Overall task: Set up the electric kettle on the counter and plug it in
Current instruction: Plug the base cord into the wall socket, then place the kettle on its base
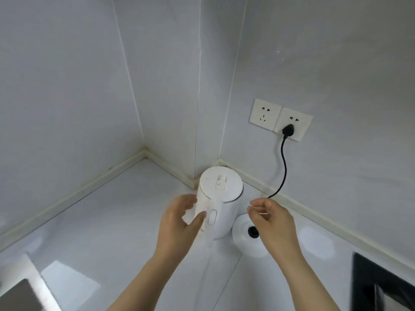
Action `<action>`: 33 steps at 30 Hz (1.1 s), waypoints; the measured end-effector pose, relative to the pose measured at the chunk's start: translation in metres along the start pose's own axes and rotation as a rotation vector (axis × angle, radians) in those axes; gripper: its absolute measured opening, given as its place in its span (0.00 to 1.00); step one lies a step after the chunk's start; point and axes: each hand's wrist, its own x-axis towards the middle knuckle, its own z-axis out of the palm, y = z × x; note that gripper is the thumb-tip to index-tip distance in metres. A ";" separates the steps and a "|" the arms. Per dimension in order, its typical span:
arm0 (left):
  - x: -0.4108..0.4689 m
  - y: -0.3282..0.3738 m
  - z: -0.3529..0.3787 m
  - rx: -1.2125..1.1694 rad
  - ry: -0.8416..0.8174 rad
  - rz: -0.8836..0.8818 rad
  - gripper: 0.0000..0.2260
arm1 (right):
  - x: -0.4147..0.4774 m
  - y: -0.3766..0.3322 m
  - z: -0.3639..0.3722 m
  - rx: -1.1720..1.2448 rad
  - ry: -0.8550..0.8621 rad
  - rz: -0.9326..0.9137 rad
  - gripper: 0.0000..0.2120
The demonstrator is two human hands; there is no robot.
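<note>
A white electric kettle (221,198) stands upright on the white counter (125,209) near the wall corner, its handle facing me. My left hand (179,218) is open beside the handle, fingers curled toward it, holding nothing. The round white kettle base (243,234) lies on the counter just right of the kettle, not under it. My right hand (272,221) hovers over the base with loosely curled fingers and nothing in them. A black cord (284,167) runs from behind that hand up to a black plug (288,130) seated in the right wall socket (301,124).
A second, free wall socket (265,113) sits left of the used one. A steel sink edge (24,286) shows at the bottom left. A black cooktop (381,286) fills the bottom right corner. Walls close the counter at back and right.
</note>
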 end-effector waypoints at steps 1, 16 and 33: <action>-0.006 -0.008 -0.004 0.002 0.010 -0.029 0.14 | -0.004 0.002 0.005 0.001 -0.017 0.013 0.05; -0.042 -0.068 -0.042 -0.045 0.010 -0.244 0.13 | -0.009 -0.001 0.088 -0.163 -0.229 0.233 0.16; -0.045 -0.074 -0.041 -0.034 -0.061 -0.280 0.13 | -0.011 -0.015 0.067 -0.049 -0.179 0.255 0.07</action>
